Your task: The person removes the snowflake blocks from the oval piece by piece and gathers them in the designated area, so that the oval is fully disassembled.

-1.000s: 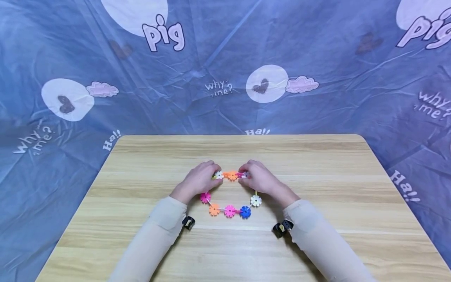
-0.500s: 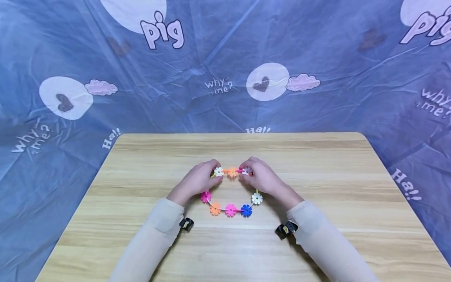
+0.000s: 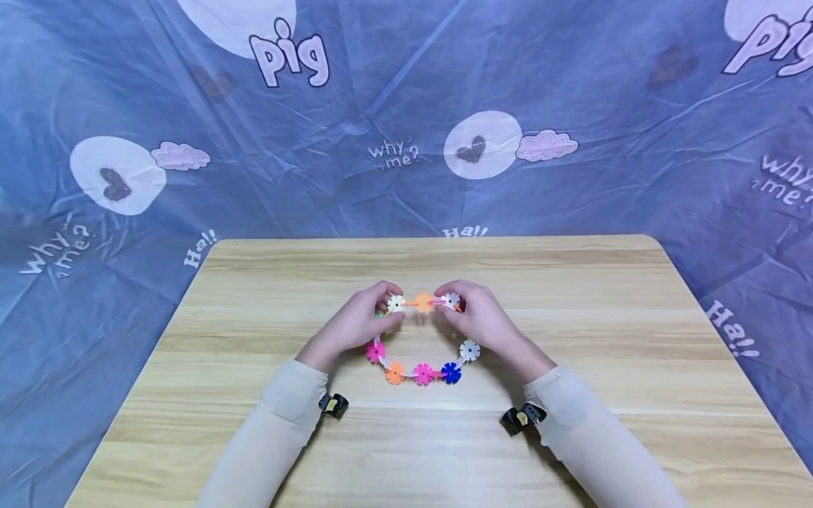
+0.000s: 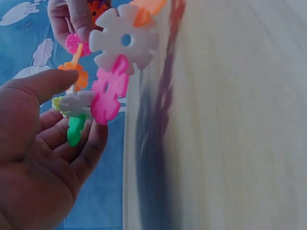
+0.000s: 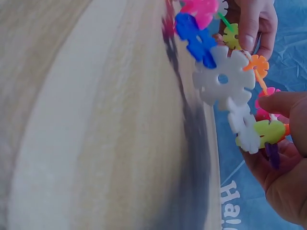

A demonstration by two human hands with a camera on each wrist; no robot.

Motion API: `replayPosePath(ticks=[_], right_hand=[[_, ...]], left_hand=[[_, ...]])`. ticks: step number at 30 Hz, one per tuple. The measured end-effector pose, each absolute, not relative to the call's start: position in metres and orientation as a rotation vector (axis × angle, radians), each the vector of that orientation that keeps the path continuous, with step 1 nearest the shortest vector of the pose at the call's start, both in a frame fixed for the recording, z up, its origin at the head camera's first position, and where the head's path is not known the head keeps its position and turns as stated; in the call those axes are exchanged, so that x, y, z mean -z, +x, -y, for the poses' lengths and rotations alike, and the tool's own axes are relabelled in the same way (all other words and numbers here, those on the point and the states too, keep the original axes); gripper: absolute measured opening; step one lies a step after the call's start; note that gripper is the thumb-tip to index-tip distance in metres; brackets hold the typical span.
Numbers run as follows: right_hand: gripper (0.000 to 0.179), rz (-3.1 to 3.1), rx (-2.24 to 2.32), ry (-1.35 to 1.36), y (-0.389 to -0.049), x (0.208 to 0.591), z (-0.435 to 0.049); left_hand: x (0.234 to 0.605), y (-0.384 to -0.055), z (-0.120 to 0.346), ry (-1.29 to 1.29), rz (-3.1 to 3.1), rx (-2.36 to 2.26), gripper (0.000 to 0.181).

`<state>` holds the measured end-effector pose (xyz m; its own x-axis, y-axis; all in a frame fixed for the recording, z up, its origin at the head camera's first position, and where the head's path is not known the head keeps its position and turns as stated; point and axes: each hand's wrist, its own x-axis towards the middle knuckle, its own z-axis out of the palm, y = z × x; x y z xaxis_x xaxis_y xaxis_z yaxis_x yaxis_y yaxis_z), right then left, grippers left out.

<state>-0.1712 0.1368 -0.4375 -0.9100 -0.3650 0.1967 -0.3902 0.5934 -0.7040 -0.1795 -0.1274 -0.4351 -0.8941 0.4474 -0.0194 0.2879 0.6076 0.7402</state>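
A ring of linked plastic snowflake discs (image 3: 423,374) in pink, orange, blue, white and other colours hangs between both hands in the head view. My left hand (image 3: 356,317) grips its far left part around a white disc (image 3: 396,304). On the far right, my right hand (image 3: 485,321) holds the ring by another pale disc (image 3: 451,301). An orange disc (image 3: 423,303) spans the gap between the hands. In the left wrist view, a green disc (image 4: 76,129) sits within the curved left fingers. A yellow-green disc (image 5: 268,132) lies by the right fingers in the right wrist view.
Below is a light wood table (image 3: 406,451), and the ring casts a shadow on it in both wrist views. A blue printed cloth (image 3: 330,190) hangs behind the table's far edge. Each wrist wears a small black camera (image 3: 334,405).
Both hands have risen slightly and spread a little apart, taking the ring with them. The ring has shifted a little to the right, and its near side has moved up in view.
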Motion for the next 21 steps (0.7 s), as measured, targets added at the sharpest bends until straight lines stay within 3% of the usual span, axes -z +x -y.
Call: replayPosePath(ticks=[21], right_hand=[[0.035,2.675,-1.405,0.682,-0.158,0.42,-0.143]], left_hand=[[0.419,-0.165,0.116,0.652,-2.583,-1.389,0.028]])
